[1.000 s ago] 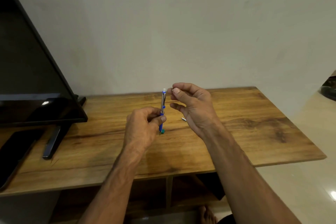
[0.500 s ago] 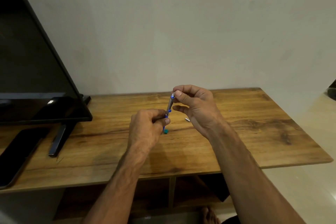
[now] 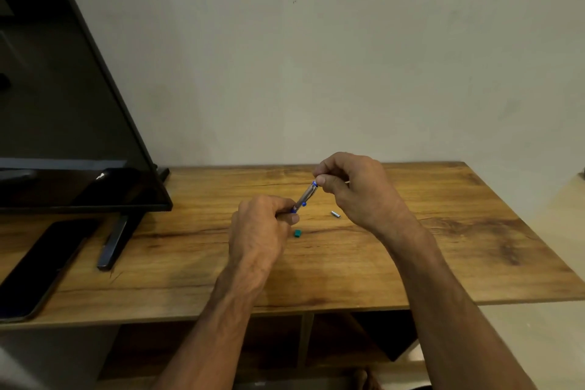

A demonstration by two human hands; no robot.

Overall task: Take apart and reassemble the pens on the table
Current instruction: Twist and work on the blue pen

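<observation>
A grey pen barrel with blue trim [image 3: 305,196] is held tilted above the wooden table [image 3: 443,247]. My left hand [image 3: 258,229] grips its lower end. My right hand [image 3: 354,187] pinches the barrel's upper end with thumb and forefinger, and a thin pale rod sticks out to the right of the fingers. A small teal cap [image 3: 297,233] lies on the table just below the pen. A short silver metal piece [image 3: 335,214] lies on the table between my hands.
A dark television screen [image 3: 63,136] on a stand foot [image 3: 115,244] fills the left side. A black phone [image 3: 41,266] lies flat at the table's left front. The wall stands close behind the table. Open shelf compartments sit below the front edge.
The pen has tilted from upright to leaning right. My right hand has closed onto its upper end. The view has shifted slightly.
</observation>
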